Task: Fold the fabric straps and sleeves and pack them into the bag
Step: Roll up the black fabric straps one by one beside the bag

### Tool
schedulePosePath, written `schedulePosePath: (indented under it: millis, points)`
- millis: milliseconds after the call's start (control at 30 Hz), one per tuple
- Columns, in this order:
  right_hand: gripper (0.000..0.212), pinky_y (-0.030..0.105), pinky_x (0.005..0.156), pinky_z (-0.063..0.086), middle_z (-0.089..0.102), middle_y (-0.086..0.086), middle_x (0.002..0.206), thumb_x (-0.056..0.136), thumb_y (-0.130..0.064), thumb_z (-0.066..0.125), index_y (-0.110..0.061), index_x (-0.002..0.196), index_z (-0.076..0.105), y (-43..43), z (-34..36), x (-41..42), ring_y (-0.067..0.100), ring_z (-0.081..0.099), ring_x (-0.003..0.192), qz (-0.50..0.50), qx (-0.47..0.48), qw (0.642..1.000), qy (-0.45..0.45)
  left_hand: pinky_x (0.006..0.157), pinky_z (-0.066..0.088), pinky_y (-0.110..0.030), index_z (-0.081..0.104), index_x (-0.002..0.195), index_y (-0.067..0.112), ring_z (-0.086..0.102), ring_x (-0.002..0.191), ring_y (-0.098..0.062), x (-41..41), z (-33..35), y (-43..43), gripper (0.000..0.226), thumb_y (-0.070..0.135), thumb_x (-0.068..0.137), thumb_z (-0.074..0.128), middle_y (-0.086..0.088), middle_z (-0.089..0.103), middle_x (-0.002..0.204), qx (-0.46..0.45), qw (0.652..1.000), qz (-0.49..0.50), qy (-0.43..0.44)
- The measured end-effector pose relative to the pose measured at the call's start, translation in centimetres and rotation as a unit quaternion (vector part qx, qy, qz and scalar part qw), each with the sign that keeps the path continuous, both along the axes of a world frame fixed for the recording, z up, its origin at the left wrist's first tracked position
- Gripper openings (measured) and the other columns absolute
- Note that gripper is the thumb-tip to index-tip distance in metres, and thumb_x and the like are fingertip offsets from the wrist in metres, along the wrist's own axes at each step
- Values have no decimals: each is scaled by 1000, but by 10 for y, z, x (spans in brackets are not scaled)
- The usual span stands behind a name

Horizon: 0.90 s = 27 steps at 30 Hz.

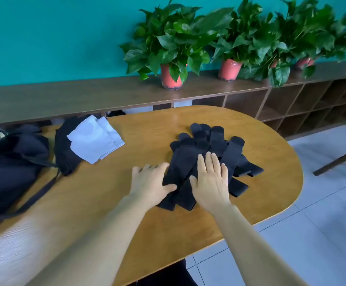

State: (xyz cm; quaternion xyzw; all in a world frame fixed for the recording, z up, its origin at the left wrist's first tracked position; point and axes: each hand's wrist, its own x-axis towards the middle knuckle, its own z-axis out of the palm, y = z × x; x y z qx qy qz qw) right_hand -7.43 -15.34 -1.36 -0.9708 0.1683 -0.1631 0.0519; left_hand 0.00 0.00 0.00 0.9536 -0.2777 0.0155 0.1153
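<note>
A pile of several black fabric straps and sleeves (209,145) lies fanned out on the wooden table (126,203), right of its middle. My right hand (211,182) rests flat on the near part of the pile with fingers straight. My left hand (150,181) lies flat at the pile's left edge, its thumb on the black fabric. A dark bag (9,166) sits at the table's left end, with a long strap trailing toward me. Beside it lie folded white cloths (95,139) on top of another black fabric piece (64,153).
A long wooden shelf unit (291,104) runs behind the table and carries three potted plants (172,48). A chair leg (339,159) shows at the right over the tiled floor. The table's rounded right edge (300,182) is near the pile.
</note>
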Motion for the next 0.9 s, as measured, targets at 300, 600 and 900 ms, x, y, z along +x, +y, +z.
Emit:
schedulePosePath:
  millis: [300, 600, 900]
  points:
    - [71, 50, 115, -7, 0, 16, 159, 99, -48, 27, -8, 151, -1, -3, -17, 10, 29, -16, 145, -31, -3, 994, 104, 79, 28, -35, 50, 116, 32, 58, 90, -15, 3, -7, -9, 51, 62, 75, 57, 11, 64, 84, 59, 996, 49, -48]
    - [66, 54, 115, -6, -3, 18, 158, 100, -46, 23, -13, 152, -1, 4, -20, 12, 32, -17, 144, -35, 15, 990, 135, 86, 28, -35, 48, 132, 32, 57, 104, -11, -5, 20, 12, 60, 55, 78, 59, 12, 67, 107, -92, 986, 64, -123]
    - [65, 55, 115, -5, -5, 18, 158, 101, -46, 19, -13, 152, -3, 3, -19, 11, 32, -18, 144, -37, -6, 984, 174, 82, 22, -31, 56, 121, 33, 59, 94, -12, -28, 7, 86, 52, 50, 73, 65, 13, 68, 92, -70, 980, 130, -131]
